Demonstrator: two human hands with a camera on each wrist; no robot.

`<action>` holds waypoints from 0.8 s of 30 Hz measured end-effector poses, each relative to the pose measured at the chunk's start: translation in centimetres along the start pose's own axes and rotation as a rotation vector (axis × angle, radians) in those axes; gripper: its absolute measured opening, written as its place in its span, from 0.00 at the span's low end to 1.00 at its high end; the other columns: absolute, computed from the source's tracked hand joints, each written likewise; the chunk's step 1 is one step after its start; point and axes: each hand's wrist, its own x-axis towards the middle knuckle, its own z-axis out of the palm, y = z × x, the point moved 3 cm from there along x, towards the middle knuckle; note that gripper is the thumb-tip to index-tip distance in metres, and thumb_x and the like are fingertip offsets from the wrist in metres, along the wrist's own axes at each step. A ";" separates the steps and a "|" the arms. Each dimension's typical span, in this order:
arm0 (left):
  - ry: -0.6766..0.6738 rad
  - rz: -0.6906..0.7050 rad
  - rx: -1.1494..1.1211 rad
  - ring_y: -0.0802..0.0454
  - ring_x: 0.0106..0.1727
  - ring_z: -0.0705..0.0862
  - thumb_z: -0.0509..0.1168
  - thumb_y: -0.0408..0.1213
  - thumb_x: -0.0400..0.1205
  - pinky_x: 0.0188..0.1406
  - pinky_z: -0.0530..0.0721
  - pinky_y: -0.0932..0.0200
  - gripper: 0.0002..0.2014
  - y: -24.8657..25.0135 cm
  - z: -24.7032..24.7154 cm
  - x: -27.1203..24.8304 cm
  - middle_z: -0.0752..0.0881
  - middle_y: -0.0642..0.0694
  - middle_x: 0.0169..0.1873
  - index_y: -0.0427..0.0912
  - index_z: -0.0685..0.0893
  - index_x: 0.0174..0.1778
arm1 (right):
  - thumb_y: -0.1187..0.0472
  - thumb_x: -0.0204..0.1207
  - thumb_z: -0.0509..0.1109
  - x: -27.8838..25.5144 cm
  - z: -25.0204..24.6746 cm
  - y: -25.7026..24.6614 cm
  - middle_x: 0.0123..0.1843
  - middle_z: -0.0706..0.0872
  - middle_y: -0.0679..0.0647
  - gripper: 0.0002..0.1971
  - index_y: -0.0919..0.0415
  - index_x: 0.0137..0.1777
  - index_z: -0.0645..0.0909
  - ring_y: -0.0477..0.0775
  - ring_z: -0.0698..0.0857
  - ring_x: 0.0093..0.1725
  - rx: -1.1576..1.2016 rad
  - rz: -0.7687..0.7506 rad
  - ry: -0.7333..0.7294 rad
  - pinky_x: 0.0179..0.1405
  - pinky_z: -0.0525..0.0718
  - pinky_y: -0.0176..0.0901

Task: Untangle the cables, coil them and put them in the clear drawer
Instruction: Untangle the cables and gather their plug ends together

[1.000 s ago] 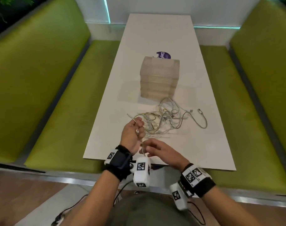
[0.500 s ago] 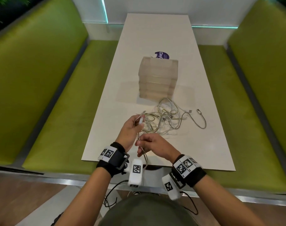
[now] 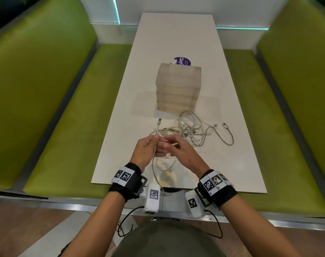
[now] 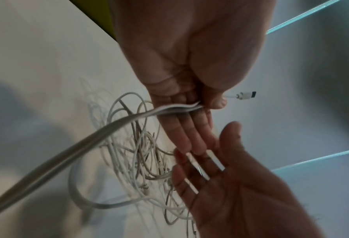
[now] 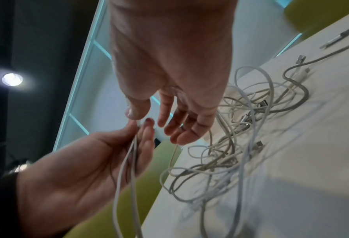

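Since a second ago both hands have risen from the near edge of the bench (image 3: 176,34) and moved farther out over it, closer to the tangle, and the plug end of the held cable now sticks out past the left thumb toward 12 o'clock. Left hand (image 3: 146,152) pinches that white cable (image 4: 100,128) between thumb and the base of its straight fingers (image 4: 192,133); the wrist view shows doubled strands running through the pinch, with the white plug (image 4: 246,95) poking out beyond the thumb. From the pinch the strands hang down toward the near bench edge at 6 o'clock. Right hand (image 3: 178,151) faces the left one, its thumb tip touching the left fingertips at the cable; its other fingers (image 5: 181,127) are loosely spread and relaxed, wrapped around nothing, though whether the thumb presses the strand itself is hard to tell.

Beyond the hands, at about 1 o'clock from them, the tangled cables (image 3: 193,130) lie in a loose heap on the bench, several metal plugs showing among the loops. One grey cable (image 3: 229,135) curves out of the heap toward 3 o'clock. Farther along at 12 o'clock stands the clear drawer unit (image 3: 178,86), its drawers pushed in, just beyond the heap. Behind it a purple round sticker (image 3: 184,61) lies on the surface. Green seats (image 3: 56,108) flank both long sides.
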 end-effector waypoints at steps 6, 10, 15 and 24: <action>-0.131 -0.065 0.089 0.49 0.32 0.87 0.56 0.41 0.87 0.40 0.89 0.54 0.16 -0.8 0.3 -0.6 0.90 0.38 0.38 0.34 0.86 0.52 | 0.64 0.78 0.70 1.2 -0.4 -1.0 0.47 0.86 0.59 0.04 0.63 0.51 0.84 0.49 0.85 0.46 0.087 -0.056 0.014 0.47 0.81 0.36; -0.216 -0.092 0.093 0.48 0.39 0.89 0.55 0.38 0.88 0.48 0.88 0.54 0.15 -0.9 0.0 -0.9 0.90 0.37 0.43 0.34 0.83 0.59 | 0.71 0.76 0.70 1.2 -0.8 -1.0 0.39 0.84 0.50 0.03 0.63 0.44 0.82 0.41 0.84 0.39 0.199 -0.076 0.006 0.42 0.80 0.30; -0.291 -0.180 0.129 0.48 0.37 0.90 0.55 0.38 0.87 0.49 0.88 0.55 0.14 -1.5 0.2 -1.4 0.90 0.40 0.37 0.36 0.82 0.58 | 0.73 0.77 0.67 1.0 -1.0 -1.4 0.49 0.89 0.59 0.06 0.73 0.52 0.79 0.47 0.88 0.49 0.308 -0.115 -0.006 0.46 0.82 0.35; -0.257 -0.223 0.123 0.46 0.28 0.86 0.55 0.44 0.87 0.38 0.89 0.53 0.20 -1.7 0.2 -1.4 0.86 0.40 0.28 0.30 0.83 0.53 | 0.70 0.75 0.72 0.9 -0.9 -1.7 0.49 0.91 0.61 0.13 0.65 0.59 0.82 0.56 0.89 0.51 0.312 -0.054 -0.105 0.48 0.85 0.42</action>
